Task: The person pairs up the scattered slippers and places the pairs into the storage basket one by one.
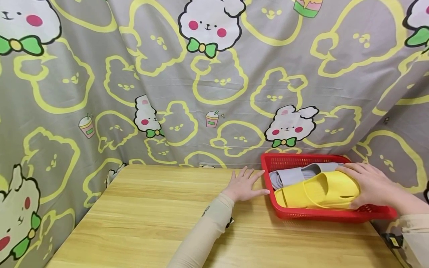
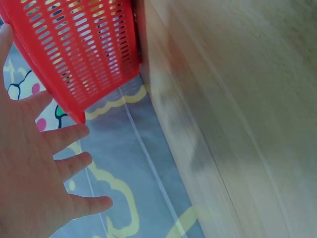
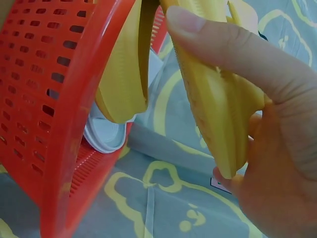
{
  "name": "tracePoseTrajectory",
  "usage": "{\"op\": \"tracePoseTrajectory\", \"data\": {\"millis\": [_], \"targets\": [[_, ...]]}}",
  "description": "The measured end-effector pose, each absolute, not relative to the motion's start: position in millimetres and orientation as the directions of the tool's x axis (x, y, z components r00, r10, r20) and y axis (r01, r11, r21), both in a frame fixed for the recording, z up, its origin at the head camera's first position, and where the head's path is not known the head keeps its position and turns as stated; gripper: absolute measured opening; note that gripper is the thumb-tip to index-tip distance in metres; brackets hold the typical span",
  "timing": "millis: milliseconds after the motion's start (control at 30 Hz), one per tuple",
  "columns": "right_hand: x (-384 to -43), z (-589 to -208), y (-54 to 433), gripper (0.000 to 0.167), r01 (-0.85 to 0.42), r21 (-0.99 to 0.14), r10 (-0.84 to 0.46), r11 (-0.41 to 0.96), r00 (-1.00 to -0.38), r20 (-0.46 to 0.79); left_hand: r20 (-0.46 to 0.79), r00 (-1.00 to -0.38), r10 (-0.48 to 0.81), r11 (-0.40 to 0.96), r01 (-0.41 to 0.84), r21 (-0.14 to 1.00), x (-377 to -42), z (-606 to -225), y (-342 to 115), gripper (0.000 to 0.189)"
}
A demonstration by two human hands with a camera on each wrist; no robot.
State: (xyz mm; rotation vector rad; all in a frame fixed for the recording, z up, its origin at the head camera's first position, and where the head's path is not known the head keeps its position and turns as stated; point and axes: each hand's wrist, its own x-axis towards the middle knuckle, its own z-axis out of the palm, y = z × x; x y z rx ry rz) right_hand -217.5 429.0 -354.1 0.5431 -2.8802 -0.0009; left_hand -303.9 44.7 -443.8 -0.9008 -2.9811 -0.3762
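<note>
In the head view, a red plastic basket [image 1: 291,213] holds grey slippers [image 1: 289,177] towards the back and yellow slippers [image 1: 295,195] at the front. My right hand [image 1: 375,186] grips the right end of the front yellow slipper. From the right wrist, the thumb lies on one face of that yellow slipper [image 3: 210,94] and the fingers curl round the other side. A second yellow piece [image 3: 121,74] hangs beside it, within the basket. My left hand [image 1: 242,185] has its fingers spread by the basket's left rim; whether it touches the rim I cannot tell.
The basket stands at the back right of a wood-grain table [image 1: 161,208]. A grey curtain [image 1: 207,74] with rabbit prints hangs behind the table and along both sides. In the left wrist view, the basket's slotted wall [image 2: 84,49] slants above the fingers.
</note>
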Motion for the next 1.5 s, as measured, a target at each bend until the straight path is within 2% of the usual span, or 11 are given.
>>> {"op": "tracePoseTrajectory", "data": {"millis": [267,700,1000,1333,1500], "targets": [[-221.9,-351.4,428.5,0.123,-0.307,0.01,-0.306,0.952,-0.946,0.101,0.076,-0.837,0.541,0.807,0.543,0.232,-304.6,-443.6,44.4,0.079],[-217.1,-353.3,420.4,0.121,-0.31,-0.025,-0.305,0.95,-0.945,0.12,0.068,-0.839,0.539,0.81,0.539,0.232,-303.1,-445.8,43.5,0.079],[-217.7,-357.5,420.6,0.097,-0.372,0.007,-0.355,0.928,-0.882,0.308,0.066,-0.836,0.545,0.804,0.544,0.241,-303.7,-444.6,45.0,0.08],[-222.1,-359.5,415.5,0.08,-0.315,-0.031,-0.292,0.949,-0.909,0.298,0.069,-0.833,0.548,0.8,0.547,0.248,-303.5,-445.0,45.1,0.08],[-224.9,-362.6,415.4,0.078,-0.291,-0.035,-0.268,0.956,-0.916,0.298,0.065,-0.834,0.548,0.799,0.545,0.255,-304.0,-445.6,45.0,0.079]]}}
